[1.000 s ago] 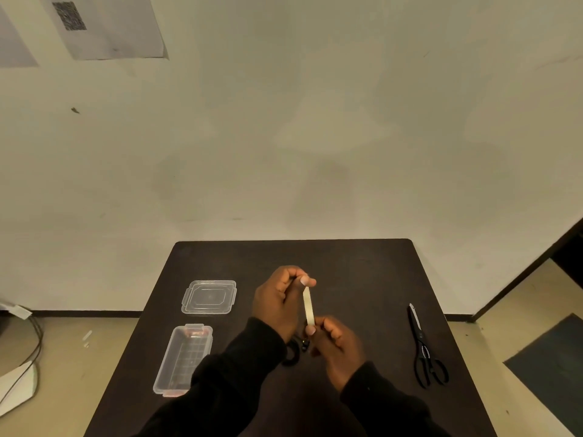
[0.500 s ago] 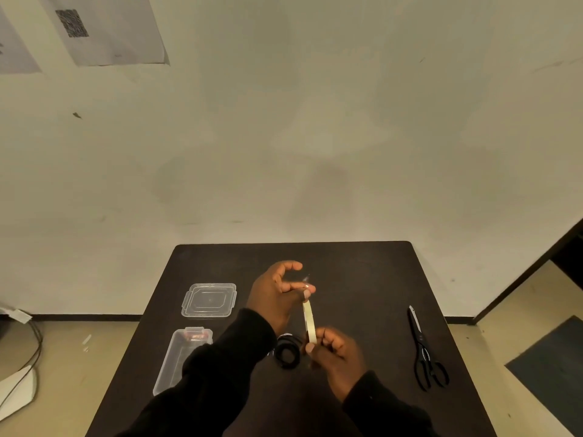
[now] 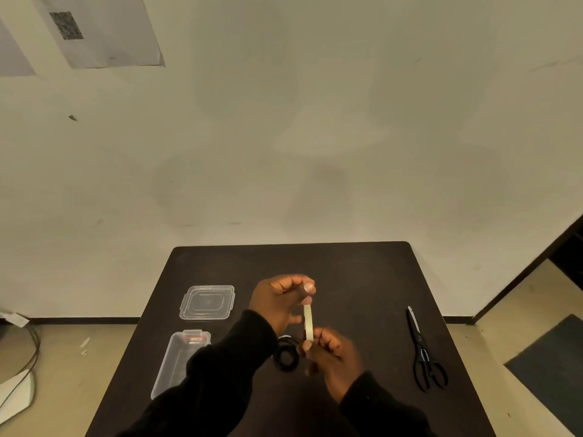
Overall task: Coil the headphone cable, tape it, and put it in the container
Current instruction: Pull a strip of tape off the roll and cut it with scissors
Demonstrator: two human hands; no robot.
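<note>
A pale strip of tape (image 3: 308, 322) stands upright between my two hands above the dark table (image 3: 362, 279). My left hand (image 3: 279, 304) pinches its top end with thumb and fingertips. My right hand (image 3: 331, 361) pinches the bottom end. The black headphone cable (image 3: 285, 356) lies coiled on the table just left of my right hand, partly hidden by my left sleeve. The clear container (image 3: 176, 361) sits open at the table's left side, with its lid (image 3: 207, 302) lying flat behind it.
Black scissors (image 3: 424, 354) lie at the right side of the table, blades pointing away. A wall rises right behind the table. White cables and a white object are on the floor at the left.
My left hand's fingers have curled in over the tape's top end. The strip stays upright between both hands, and the coil became visible by my right hand.
</note>
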